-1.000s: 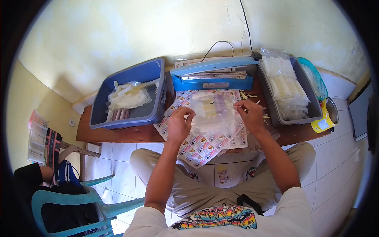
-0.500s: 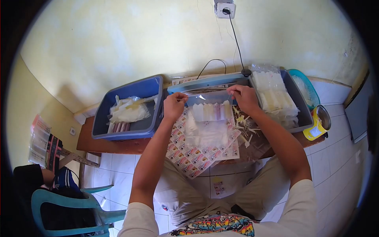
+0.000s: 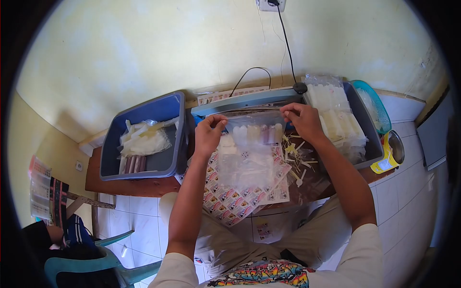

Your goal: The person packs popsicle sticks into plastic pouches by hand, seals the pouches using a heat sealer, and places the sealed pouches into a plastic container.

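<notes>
My left hand point(image 3: 210, 134) and my right hand point(image 3: 303, 124) pinch the two upper corners of a clear plastic bag point(image 3: 254, 136). Inside the bag, several pale and purplish tubes stand side by side. Its top edge is stretched at the front of a blue bar sealer point(image 3: 240, 102), partly hidden by the bag and hands. Below, more clear plastic point(image 3: 245, 168) lies over printed label sheets point(image 3: 230, 199).
A blue-grey bin point(image 3: 178, 139) with bags and tubes stands left. At right are another bin point(image 3: 374, 156) of filled bags, a green basket point(image 3: 379, 108) and a yellow can point(image 3: 385, 153). Scraps point(image 3: 297, 153) lie beside the sheets. A seated person's arm point(image 3: 55, 234) shows at left.
Both hands have raised the bag from above the label sheets up to the sealer, keeping hold of its corners. The view has also shifted, showing the wall socket.
</notes>
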`<state>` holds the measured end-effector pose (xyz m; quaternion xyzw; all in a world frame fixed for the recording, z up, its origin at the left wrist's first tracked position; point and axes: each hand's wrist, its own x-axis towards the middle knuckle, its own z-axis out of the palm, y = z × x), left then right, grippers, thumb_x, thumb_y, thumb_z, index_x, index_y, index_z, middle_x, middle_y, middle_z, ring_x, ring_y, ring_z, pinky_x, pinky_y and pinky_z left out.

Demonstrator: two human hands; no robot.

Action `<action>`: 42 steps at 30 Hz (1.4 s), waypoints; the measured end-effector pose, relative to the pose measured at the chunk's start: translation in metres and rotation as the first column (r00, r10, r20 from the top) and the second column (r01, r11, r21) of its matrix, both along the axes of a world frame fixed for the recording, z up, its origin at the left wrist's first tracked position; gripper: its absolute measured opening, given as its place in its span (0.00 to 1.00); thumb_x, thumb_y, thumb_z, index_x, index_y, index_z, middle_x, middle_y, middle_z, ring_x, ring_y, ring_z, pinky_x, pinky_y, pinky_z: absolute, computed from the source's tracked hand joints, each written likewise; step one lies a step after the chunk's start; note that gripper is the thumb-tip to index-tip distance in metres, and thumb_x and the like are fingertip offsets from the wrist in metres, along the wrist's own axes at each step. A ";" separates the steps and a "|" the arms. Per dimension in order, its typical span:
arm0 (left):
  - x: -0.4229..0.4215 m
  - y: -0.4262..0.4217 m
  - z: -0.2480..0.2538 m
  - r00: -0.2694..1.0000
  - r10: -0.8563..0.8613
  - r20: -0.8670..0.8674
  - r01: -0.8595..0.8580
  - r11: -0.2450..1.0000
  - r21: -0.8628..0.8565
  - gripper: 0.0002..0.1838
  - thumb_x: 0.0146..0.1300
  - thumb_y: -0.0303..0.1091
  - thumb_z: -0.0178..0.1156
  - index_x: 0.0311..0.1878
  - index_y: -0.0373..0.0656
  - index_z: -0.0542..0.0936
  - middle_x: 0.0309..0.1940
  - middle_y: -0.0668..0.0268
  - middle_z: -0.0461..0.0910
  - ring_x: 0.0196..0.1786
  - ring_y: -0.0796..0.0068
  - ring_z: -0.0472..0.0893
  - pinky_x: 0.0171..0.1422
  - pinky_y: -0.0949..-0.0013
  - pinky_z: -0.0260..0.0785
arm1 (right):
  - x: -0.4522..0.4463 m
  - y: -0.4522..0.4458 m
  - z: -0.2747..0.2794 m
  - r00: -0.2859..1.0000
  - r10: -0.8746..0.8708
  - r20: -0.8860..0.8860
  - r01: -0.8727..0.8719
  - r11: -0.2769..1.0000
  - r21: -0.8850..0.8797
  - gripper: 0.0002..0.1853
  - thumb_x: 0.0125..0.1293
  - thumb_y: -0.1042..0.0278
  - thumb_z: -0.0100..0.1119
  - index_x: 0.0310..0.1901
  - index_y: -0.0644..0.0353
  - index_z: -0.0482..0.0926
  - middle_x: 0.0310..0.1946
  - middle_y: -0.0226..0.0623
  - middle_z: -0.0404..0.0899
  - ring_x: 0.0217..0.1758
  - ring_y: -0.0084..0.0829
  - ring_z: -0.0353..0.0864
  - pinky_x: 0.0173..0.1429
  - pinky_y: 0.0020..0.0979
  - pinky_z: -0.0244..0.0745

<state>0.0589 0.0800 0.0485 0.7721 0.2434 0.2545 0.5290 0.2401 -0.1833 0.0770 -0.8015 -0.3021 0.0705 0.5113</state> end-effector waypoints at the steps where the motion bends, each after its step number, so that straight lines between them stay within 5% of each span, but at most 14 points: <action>1: 0.002 0.002 -0.003 1.000 -0.014 -0.018 0.014 0.999 0.035 0.08 0.74 0.31 0.70 0.50 0.38 0.91 0.36 0.68 0.91 0.38 0.83 0.87 0.43 0.73 0.79 | 0.002 0.000 -0.001 1.000 0.004 0.001 -0.004 1.000 0.004 0.09 0.76 0.71 0.65 0.49 0.58 0.93 0.35 0.31 0.94 0.37 0.21 0.92 0.43 0.28 0.85; 5: 0.019 0.003 -0.006 1.000 -0.011 0.017 0.012 1.000 -0.028 0.08 0.75 0.31 0.69 0.50 0.37 0.90 0.39 0.66 0.92 0.40 0.79 0.91 0.42 0.72 0.81 | 0.015 0.009 -0.012 1.000 -0.001 -0.015 0.000 1.000 -0.009 0.09 0.78 0.72 0.65 0.51 0.61 0.92 0.39 0.31 0.93 0.41 0.20 0.91 0.45 0.26 0.86; 7: 0.024 -0.001 -0.005 0.997 0.023 0.070 -0.015 0.993 -0.115 0.08 0.77 0.29 0.67 0.50 0.34 0.89 0.42 0.62 0.92 0.43 0.73 0.93 0.42 0.70 0.85 | 0.015 0.011 -0.018 0.981 -0.027 0.192 0.027 1.000 0.003 0.08 0.78 0.72 0.65 0.51 0.61 0.92 0.37 0.32 0.92 0.41 0.21 0.92 0.44 0.27 0.86; 11: 0.034 0.000 -0.023 0.983 0.033 0.183 0.009 0.975 -0.222 0.08 0.79 0.26 0.65 0.52 0.31 0.87 0.44 0.57 0.92 0.45 0.70 0.94 0.48 0.68 0.89 | 0.014 0.017 -0.022 0.971 -0.091 0.222 0.083 0.995 0.049 0.08 0.73 0.71 0.68 0.47 0.61 0.92 0.35 0.40 0.91 0.37 0.26 0.94 0.42 0.28 0.85; 13: 0.033 -0.004 -0.023 0.981 0.008 0.194 0.033 0.978 -0.204 0.09 0.80 0.25 0.62 0.55 0.29 0.85 0.46 0.53 0.91 0.51 0.66 0.93 0.57 0.66 0.90 | 0.008 0.020 -0.015 0.994 -0.108 0.009 0.108 0.994 0.031 0.08 0.73 0.71 0.68 0.48 0.61 0.92 0.37 0.42 0.92 0.39 0.28 0.95 0.42 0.29 0.85; 19: 0.032 -0.006 -0.025 0.984 0.023 0.174 0.039 0.940 -0.340 0.09 0.81 0.25 0.62 0.56 0.29 0.84 0.48 0.50 0.91 0.53 0.63 0.92 0.63 0.64 0.88 | 0.015 0.033 -0.034 0.980 -0.065 -0.186 0.088 0.989 0.117 0.10 0.79 0.70 0.64 0.52 0.62 0.92 0.43 0.39 0.95 0.45 0.27 0.96 0.47 0.30 0.90; 32: 0.042 -0.003 -0.058 0.946 0.017 0.323 0.114 0.917 -0.383 0.07 0.80 0.22 0.62 0.55 0.30 0.83 0.53 0.49 0.88 0.62 0.62 0.89 0.70 0.64 0.85 | 0.023 0.042 -0.061 0.951 0.007 -0.310 0.099 0.941 0.324 0.11 0.83 0.74 0.58 0.56 0.65 0.89 0.48 0.38 0.93 0.53 0.26 0.94 0.57 0.28 0.90; 35: 0.042 -0.021 -0.071 0.892 0.104 0.439 0.039 0.952 -0.304 0.06 0.79 0.19 0.60 0.54 0.32 0.81 0.57 0.49 0.85 0.67 0.61 0.86 0.73 0.63 0.82 | 0.021 0.044 -0.066 0.962 -0.006 -0.272 0.101 0.937 0.335 0.11 0.84 0.74 0.58 0.56 0.66 0.89 0.49 0.38 0.92 0.54 0.26 0.94 0.58 0.28 0.90; 37: 0.037 -0.032 -0.073 0.902 -0.018 0.431 -0.033 0.993 0.112 0.08 0.76 0.15 0.59 0.53 0.34 0.79 0.61 0.49 0.81 0.68 0.58 0.85 0.73 0.60 0.80 | 0.018 0.045 -0.069 0.965 -0.021 -0.263 0.118 0.926 0.358 0.10 0.83 0.76 0.58 0.55 0.66 0.87 0.49 0.38 0.92 0.56 0.28 0.93 0.60 0.29 0.88; 38: 0.029 -0.027 -0.072 0.955 -0.145 0.260 0.002 0.877 0.481 0.13 0.73 0.17 0.62 0.58 0.35 0.80 0.65 0.49 0.80 0.69 0.50 0.85 0.73 0.55 0.79 | 0.017 0.045 -0.071 0.965 -0.023 -0.262 0.119 0.927 0.357 0.10 0.83 0.76 0.58 0.55 0.66 0.87 0.49 0.38 0.92 0.56 0.28 0.93 0.60 0.29 0.88; 42: 0.031 -0.036 -0.077 0.977 -0.198 0.078 0.108 0.777 0.621 0.22 0.71 0.20 0.66 0.67 0.41 0.80 0.69 0.52 0.78 0.75 0.44 0.78 0.75 0.50 0.77 | 0.002 0.048 -0.084 0.980 -0.028 -0.199 0.111 0.902 0.418 0.09 0.78 0.79 0.59 0.57 0.64 0.81 0.61 0.43 0.87 0.64 0.33 0.90 0.65 0.31 0.84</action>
